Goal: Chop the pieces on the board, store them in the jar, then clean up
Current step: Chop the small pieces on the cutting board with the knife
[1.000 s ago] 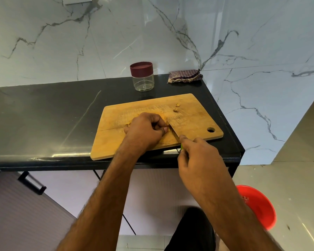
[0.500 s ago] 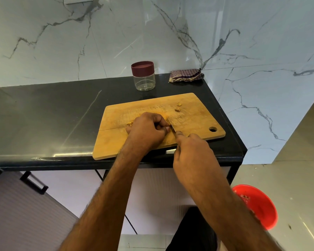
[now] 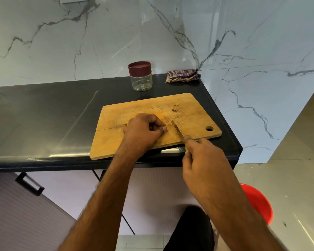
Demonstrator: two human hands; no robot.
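Hiding piece under curled left hand; knife handle buried in right hand.

Both our bare forearms reach forward, hands low and close together.

Our left hand is curled knuckles-up, thumb tucked against the bent fingers; our right hand is closed in a grip, index finger extended forward.

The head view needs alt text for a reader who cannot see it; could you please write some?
A person's left hand steadies small pieces on a wooden cutting board while the right hand holds a knife beside it. A lidded, empty-looking jar and a folded cloth sit behind on the black counter.
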